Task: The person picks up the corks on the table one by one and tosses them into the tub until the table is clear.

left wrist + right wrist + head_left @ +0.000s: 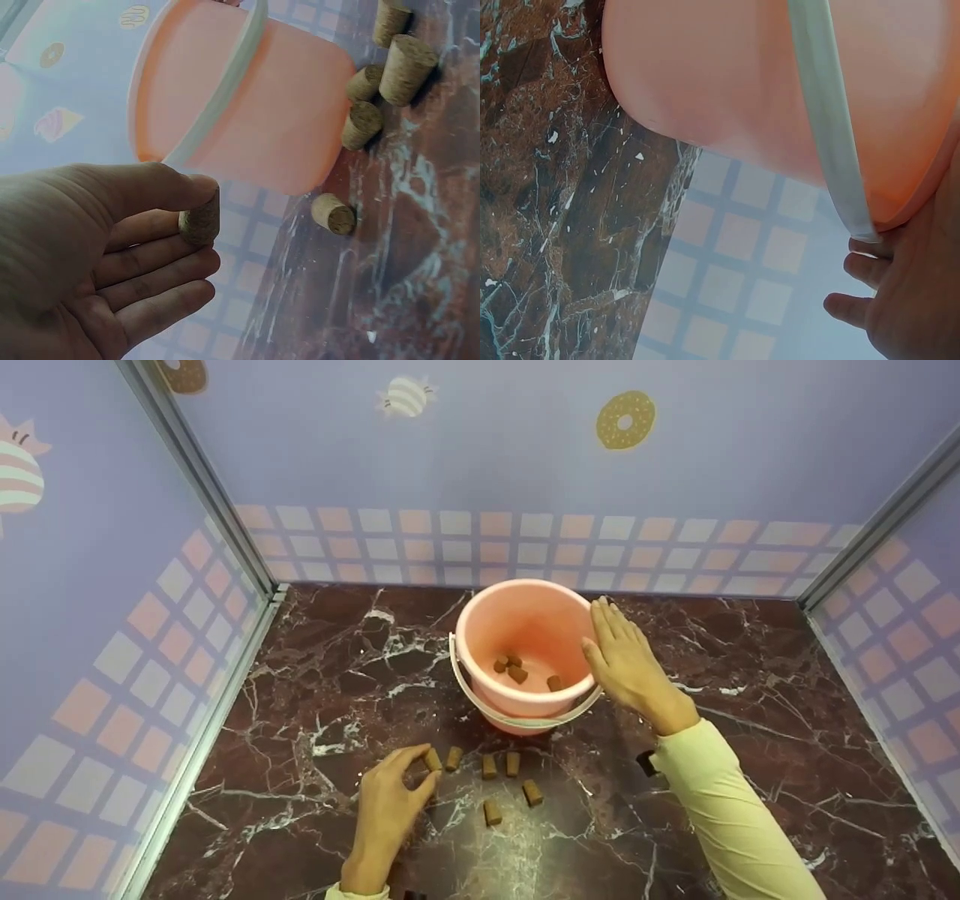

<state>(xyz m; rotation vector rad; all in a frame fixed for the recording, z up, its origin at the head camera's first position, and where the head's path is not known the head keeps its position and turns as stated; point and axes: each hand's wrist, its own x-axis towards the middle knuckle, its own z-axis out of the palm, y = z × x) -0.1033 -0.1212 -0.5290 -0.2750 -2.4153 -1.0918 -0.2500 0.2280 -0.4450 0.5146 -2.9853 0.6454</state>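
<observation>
Between thumb and fingers my left hand (388, 802) pinches a cork (200, 217), in front of the bucket to its left. The pink bucket (525, 706) stands upright, its pale handle (466, 690) hanging down across the front. Several corks (517, 674) lie on the bucket's floor. With straight fingers my right hand (626, 664) rests against the right side of the rim, thumb at the inner edge; in the right wrist view its fingertips (847, 307) show beyond the rim. Several loose corks (489, 766) are scattered on the table just in front of the bucket.
The dark red marbled table (337, 660) is bounded by a back wall (510, 450) and side walls with checks and sweets printed on them. A metal strip (202, 750) runs along the table's left edge. A small black object (646, 763) shows beside the right sleeve.
</observation>
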